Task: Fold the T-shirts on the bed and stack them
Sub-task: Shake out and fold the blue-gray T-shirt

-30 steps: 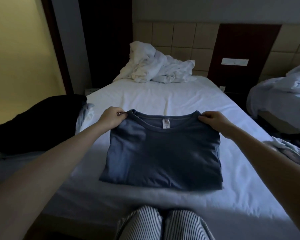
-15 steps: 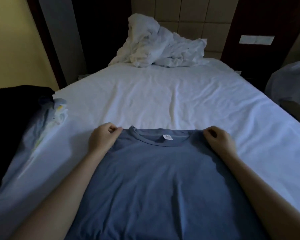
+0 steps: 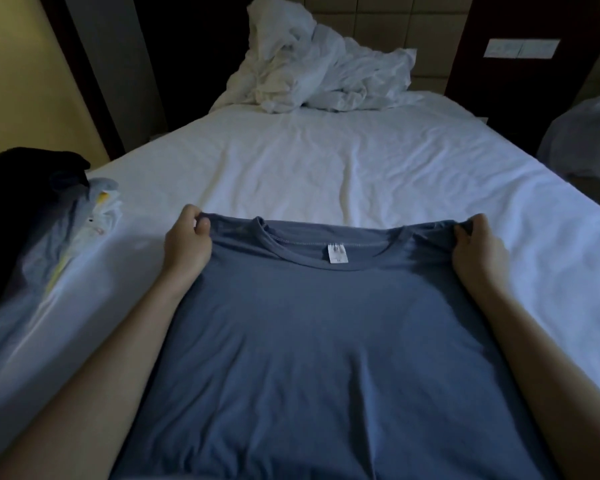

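Head view: the person is gripping the blue T-shirt at both shoulders, with the collar at the far end and the white neck label facing up. The left hand is curling fingers and thumb round the left shoulder edge. The right hand is pinching the right shoulder corner the same way. The shirt is lying near the camera on the white bed, between the two forearms.

No sleeves are showing at the sides, so it is probably already narrowed lengthwise. The step in hand is likely the cross fold, or straightening before it. The next move is calling for bringing collar and hem together evenly, with both hands travelling in step, then setting the shirt on a stack.

Hard to tell: the hem is running off the near frame edge, so the layer count is unclear. No finished stack is clearly showing. At near left a dark garment and a pale cloth with yellow are lying bunched, too dim to identify. Crumpled white bedding is sitting at the far end. A second bed is getting cut off at right.
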Available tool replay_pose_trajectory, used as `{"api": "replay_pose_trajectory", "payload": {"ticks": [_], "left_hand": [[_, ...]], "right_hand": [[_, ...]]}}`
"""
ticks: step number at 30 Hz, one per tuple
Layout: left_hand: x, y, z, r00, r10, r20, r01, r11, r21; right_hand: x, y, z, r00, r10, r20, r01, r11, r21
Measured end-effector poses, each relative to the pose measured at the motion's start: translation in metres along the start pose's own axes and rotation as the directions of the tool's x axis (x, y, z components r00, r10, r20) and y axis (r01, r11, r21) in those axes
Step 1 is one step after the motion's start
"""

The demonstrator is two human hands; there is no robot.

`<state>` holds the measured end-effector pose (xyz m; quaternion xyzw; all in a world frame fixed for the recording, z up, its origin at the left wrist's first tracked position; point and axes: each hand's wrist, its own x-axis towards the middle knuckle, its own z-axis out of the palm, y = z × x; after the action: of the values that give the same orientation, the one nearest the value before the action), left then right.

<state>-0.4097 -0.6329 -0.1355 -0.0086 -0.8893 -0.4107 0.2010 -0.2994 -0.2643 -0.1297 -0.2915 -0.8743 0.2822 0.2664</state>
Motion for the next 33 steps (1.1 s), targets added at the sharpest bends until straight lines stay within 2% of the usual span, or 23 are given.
{"api": "replay_pose_trajectory", "payload": {"ticks": [6, 11, 14, 19, 23, 27, 33], "left_hand": [[0.029, -0.007, 0.014, 0.997, 0.061, -0.055, -0.054, 0.991, 0.122], [0.044, -0.018, 0.026, 0.999, 0.021, 0.035, -0.027, 0.985, 0.173], [0.040, -0.016, 0.020, 0.995, -0.034, 0.094, 0.025, 0.995, 0.094], [0.007, -0.009, -0.005, 0.981, -0.172, 0.091, 0.183, 0.974, -0.132], [-0.053, -0.010, -0.037, 0.990, -0.134, 0.054, 0.142, 0.971, -0.192], [-0.120, -0.007, -0.068, 0.994, -0.104, 0.028, 0.107, 0.985, -0.135], [-0.169, -0.004, -0.090, 0.989, -0.115, 0.095, 0.123, 0.989, -0.078]], "right_hand": [[0.033, 0.022, -0.005, 0.999, -0.008, -0.042, 0.003, 0.995, -0.096], [0.042, 0.030, 0.005, 0.999, -0.040, -0.001, 0.039, 0.981, -0.192], [0.038, 0.032, 0.006, 0.999, -0.046, -0.012, 0.042, 0.973, -0.227], [0.006, 0.029, -0.009, 0.995, -0.087, -0.047, 0.080, 0.988, -0.129], [-0.050, 0.035, -0.031, 0.995, -0.102, 0.016, 0.103, 0.988, -0.117], [-0.117, 0.040, -0.060, 0.992, -0.129, 0.000, 0.129, 0.992, -0.004], [-0.179, 0.040, -0.093, 0.988, -0.113, 0.103, 0.101, 0.988, 0.113]]}}
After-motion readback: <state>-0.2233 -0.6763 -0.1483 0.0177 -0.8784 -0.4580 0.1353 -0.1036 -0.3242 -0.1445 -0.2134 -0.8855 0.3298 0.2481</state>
